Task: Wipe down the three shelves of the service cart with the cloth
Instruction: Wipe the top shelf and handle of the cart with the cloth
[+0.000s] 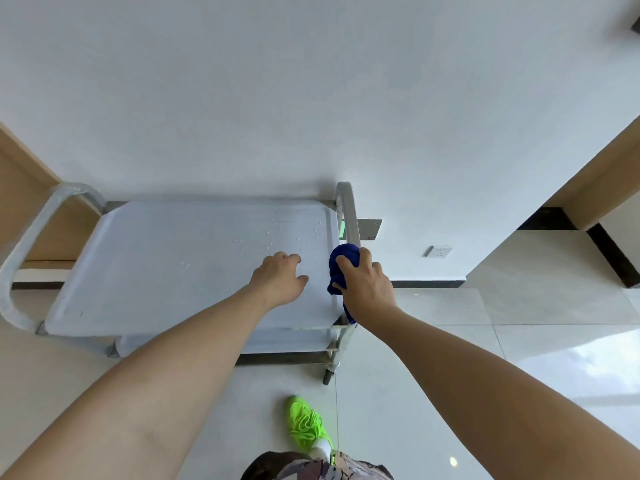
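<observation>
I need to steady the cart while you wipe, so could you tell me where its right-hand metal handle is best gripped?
Grip the silver tubular handle on its straight run beyond the bunched blue cloth, coming from above: the bar stands clear of the grey top shelf.

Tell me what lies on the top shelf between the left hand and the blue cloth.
In the head view, only bare shelf surface separates the left hand from the blue cloth; the water droplets lie farther back.
</observation>
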The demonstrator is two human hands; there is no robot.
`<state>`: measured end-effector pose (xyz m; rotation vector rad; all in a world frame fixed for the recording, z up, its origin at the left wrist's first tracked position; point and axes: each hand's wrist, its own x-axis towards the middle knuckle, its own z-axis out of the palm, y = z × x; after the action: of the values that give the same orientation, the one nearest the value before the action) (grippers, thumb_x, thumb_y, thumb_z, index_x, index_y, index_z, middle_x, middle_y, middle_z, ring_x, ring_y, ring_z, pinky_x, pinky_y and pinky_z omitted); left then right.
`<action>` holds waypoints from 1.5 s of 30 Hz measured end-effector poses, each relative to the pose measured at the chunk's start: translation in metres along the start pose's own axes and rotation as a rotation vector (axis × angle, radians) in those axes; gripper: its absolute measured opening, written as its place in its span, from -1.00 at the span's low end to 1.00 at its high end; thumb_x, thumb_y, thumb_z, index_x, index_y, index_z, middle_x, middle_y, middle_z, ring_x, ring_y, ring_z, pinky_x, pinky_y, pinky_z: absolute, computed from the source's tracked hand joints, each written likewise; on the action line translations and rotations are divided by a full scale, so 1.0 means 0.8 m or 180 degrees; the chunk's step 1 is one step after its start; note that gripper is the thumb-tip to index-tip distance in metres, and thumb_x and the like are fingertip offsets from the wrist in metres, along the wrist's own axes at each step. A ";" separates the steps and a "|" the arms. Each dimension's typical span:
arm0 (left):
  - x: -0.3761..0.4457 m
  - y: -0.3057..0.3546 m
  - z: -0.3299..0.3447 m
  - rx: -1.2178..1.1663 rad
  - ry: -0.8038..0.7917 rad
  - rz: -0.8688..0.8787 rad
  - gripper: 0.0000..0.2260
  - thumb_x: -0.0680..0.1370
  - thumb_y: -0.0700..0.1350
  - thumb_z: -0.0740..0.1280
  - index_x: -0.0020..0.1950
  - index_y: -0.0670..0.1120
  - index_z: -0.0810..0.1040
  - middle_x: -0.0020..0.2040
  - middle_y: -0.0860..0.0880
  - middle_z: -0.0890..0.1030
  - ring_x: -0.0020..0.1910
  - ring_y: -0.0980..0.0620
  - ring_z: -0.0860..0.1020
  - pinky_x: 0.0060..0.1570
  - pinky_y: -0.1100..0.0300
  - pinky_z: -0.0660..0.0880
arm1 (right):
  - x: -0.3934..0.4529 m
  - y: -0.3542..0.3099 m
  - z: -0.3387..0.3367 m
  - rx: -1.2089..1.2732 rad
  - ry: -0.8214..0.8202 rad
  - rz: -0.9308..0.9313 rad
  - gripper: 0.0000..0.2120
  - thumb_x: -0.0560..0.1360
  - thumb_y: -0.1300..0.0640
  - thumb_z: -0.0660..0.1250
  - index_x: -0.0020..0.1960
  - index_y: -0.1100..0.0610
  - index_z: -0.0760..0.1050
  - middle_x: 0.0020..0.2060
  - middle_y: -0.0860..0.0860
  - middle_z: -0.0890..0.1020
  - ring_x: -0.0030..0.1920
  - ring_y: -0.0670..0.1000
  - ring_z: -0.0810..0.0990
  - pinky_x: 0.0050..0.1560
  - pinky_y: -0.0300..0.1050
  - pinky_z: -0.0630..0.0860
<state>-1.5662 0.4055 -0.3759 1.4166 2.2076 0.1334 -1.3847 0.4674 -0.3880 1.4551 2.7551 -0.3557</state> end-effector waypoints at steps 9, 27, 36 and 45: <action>-0.087 -0.019 0.006 0.0045 0.0142 0.0034 -0.50 0.60 0.10 0.23 0.50 -0.05 0.31 0.44 -0.12 0.36 0.38 -0.14 0.35 0.28 -0.07 0.41 | -0.071 -0.040 0.012 0.0291 -0.0091 -0.0266 -0.55 0.63 -0.01 0.29 0.47 0.00 0.26 0.37 0.17 0.27 0.18 0.25 0.46 -0.06 0.02 0.47; 0.008 -0.148 0.027 0.0114 -0.0281 0.0009 -0.54 0.60 0.05 0.19 0.48 -0.06 0.31 0.41 -0.11 0.38 0.37 -0.13 0.32 0.24 -0.04 0.42 | -0.022 -0.096 0.111 -0.0159 -0.0622 -0.0248 -0.34 0.60 -0.18 0.26 0.61 -0.12 0.09 0.64 0.09 -0.08 0.60 0.26 -0.11 0.55 0.24 -0.02; 0.051 -0.174 0.083 0.0891 -0.0411 0.0326 -0.39 0.58 0.16 0.18 0.58 0.08 0.06 0.62 -0.10 -0.05 0.57 -0.20 -0.12 0.49 -0.20 0.03 | 0.000 -0.129 0.194 0.0268 -0.0591 0.0678 -0.42 0.64 -0.29 -0.10 0.62 -0.17 0.01 0.63 0.09 0.01 0.58 0.24 -0.12 0.54 0.28 -0.05; 0.072 -0.196 0.106 0.0735 -0.0908 0.0155 -0.26 0.53 0.35 0.16 0.56 0.26 -0.21 0.58 0.08 -0.33 0.55 -0.22 -0.28 0.39 -0.43 -0.06 | 0.033 -0.132 0.233 -0.0105 -0.0314 0.0885 -0.36 0.59 -0.37 -0.13 0.62 -0.21 -0.06 0.64 0.13 -0.01 0.57 0.35 -0.21 0.47 0.48 -0.16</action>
<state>-1.6744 0.3696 -0.5247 1.5059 2.0016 -0.2989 -1.5042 0.3938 -0.5517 1.7305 2.4273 -0.3619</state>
